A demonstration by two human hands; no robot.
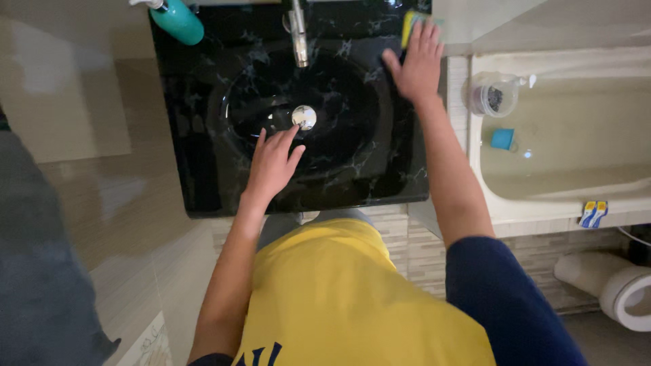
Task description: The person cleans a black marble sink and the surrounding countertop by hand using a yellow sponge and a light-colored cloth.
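Two hands: left hand (272,163) open in one black sink (203,135); right hand (417,64) flat on one sponge (409,24).

I am standing in a home bathroom. Below me is a black marbled sink (203,169) with a chrome tap (298,34) and a teal soap dispenser (178,19). A pale bathtub (563,203) sits beside it, with tiled walls and floor around
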